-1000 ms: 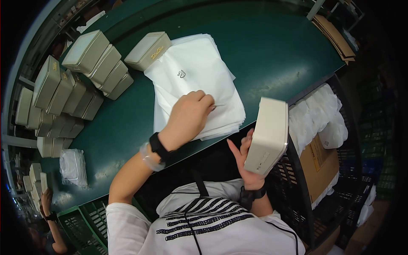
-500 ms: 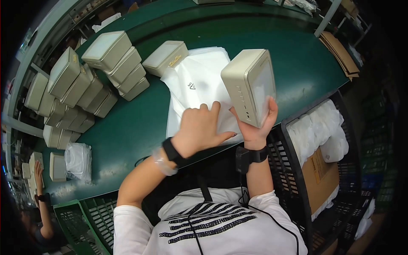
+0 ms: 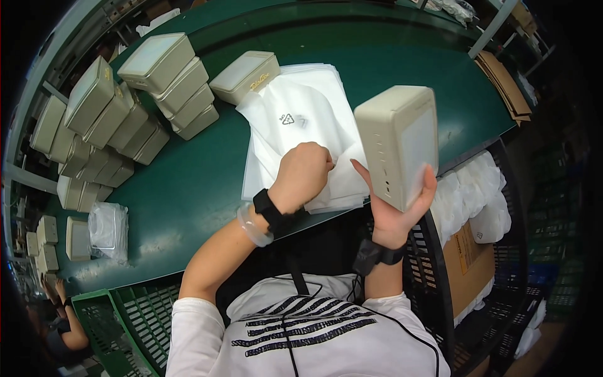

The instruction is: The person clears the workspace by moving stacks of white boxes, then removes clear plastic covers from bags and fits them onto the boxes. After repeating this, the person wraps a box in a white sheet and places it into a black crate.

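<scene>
My right hand (image 3: 397,217) grips a beige box-shaped device (image 3: 384,141) from below, tilted upright, with small ports and marks along its narrow side and a pale panel facing right. The device is in the air over the right part of the bag stack and the bench. My left hand (image 3: 304,179) is curled closed at the near side of a stack of white plastic bags (image 3: 295,100), its fingertips pinching the top bag, which wrinkles around them. Another beige device (image 3: 242,78) lies behind the stack at its far left corner.
Several piled beige devices (image 3: 154,69) stand at left on the green bench (image 3: 188,182). A device wrapped in clear plastic (image 3: 108,232) lies nearer. At right, a black crate (image 3: 433,276) holds white-wrapped items. A green crate (image 3: 144,327) stands lower left. Another person's arm (image 3: 74,323) shows far left.
My left hand has closed from spread fingers to a pinch on the top bag. My right hand has carried the device a little right and nearer to me.
</scene>
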A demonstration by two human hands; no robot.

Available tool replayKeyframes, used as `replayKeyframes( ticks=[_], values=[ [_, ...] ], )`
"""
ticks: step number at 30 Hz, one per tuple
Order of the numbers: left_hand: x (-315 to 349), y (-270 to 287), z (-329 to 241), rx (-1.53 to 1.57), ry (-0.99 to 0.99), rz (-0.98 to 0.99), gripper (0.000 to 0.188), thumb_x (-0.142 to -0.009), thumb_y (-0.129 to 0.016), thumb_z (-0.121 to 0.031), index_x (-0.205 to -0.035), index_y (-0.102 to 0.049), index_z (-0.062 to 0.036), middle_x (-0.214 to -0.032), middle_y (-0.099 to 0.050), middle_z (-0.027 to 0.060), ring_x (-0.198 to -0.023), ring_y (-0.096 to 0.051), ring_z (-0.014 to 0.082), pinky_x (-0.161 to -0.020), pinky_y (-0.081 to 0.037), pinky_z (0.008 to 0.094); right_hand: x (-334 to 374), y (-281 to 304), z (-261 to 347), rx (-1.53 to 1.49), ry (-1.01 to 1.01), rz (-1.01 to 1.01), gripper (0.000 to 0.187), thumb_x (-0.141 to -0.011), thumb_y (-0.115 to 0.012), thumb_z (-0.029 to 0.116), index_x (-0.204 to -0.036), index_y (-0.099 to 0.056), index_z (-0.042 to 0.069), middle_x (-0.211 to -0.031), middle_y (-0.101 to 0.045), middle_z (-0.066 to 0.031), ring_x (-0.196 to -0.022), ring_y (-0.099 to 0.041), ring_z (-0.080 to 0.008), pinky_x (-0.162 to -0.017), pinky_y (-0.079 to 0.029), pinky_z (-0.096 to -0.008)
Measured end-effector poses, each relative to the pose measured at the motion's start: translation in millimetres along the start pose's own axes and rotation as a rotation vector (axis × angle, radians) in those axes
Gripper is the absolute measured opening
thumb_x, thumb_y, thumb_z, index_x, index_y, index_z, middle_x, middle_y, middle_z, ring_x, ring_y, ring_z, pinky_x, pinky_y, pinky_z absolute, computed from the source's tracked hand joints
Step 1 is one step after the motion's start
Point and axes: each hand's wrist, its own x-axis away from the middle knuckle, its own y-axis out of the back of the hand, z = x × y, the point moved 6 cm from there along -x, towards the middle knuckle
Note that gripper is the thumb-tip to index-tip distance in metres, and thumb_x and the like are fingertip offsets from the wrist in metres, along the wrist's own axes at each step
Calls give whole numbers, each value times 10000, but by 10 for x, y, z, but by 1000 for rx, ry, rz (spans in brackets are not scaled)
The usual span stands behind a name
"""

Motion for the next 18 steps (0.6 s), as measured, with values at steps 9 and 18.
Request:
replayKeyframes(
  ticks=[9,18],
  values=[
    [-92,-219,165,311,175,228,125,-692,-746,-83,-727,-664,4,-713,-664,150,-683,-646,316,-641,-510,382,-2,104,-225,57,-35,-59,698,-852,-497,490,-1421,-331,122,-1325,-478,-132,-1229,-483,-344,-944,-375,-725],
    [-85,-190,324,543,251,92,276,-650,-785,-70,-847,-597,-25,-713,-666,137,-676,-660,290,-627,-513,374,57,68,-145,49,-4,-101,699,-852,-518,473,-1427,-332,123,-1352,-470,-136,-1250,-462,-371,-956,-350,-737]
  ],
)
